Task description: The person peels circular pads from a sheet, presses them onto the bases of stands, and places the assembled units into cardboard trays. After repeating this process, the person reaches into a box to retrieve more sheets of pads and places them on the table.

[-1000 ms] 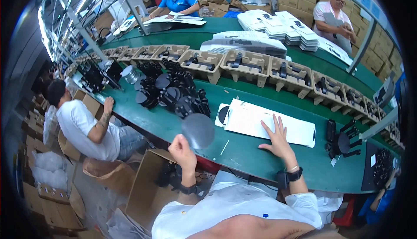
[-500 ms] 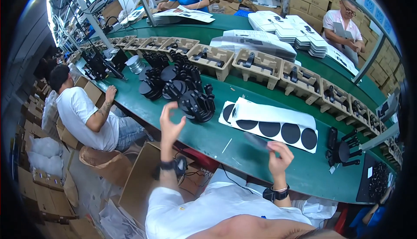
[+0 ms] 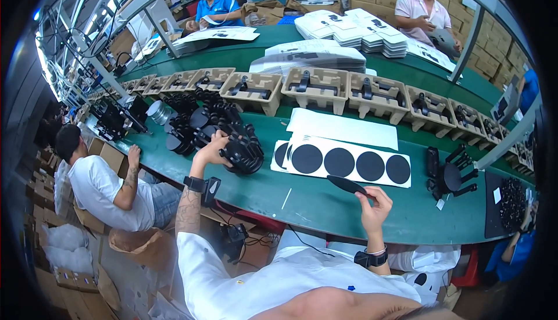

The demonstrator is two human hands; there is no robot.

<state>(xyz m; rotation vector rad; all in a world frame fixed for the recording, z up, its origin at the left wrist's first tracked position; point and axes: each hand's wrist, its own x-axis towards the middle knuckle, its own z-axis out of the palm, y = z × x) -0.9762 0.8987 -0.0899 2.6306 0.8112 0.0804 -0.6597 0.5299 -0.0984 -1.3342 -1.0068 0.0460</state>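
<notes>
Item one: a thin black disc (image 3: pixel 344 184), loose; I am holding it tilted nearly edge-on above the green table (image 3: pixel 319 218), the right hand (image 3: pixel 376 204) pinching its near rim.
Item two: the left hand (image 3: pixel 210 150); it is curling its fingers at a front piece of a heap of black parts (image 3: pixel 200 118); whether it is gripping, I cannot tell.
Item three: a white sheet (image 3: pixel 354 149), lying just beyond the disc and carrying four whole black circles (image 3: pixel 339 162).
Item four: a white strip (image 3: pixel 343 131), lying along the sheet's far side, leaving the circles uncovered.
Item five: a black armed piece (image 3: pixel 450 177), sitting apart at the right.
Item six: beige trays (image 3: pixel 314 104), running behind in a row, several holding black pieces.
Progress, as I am judging it: one disc is free in hand; four circles are remaining on the sheet, beside a sizeable heap.
</notes>
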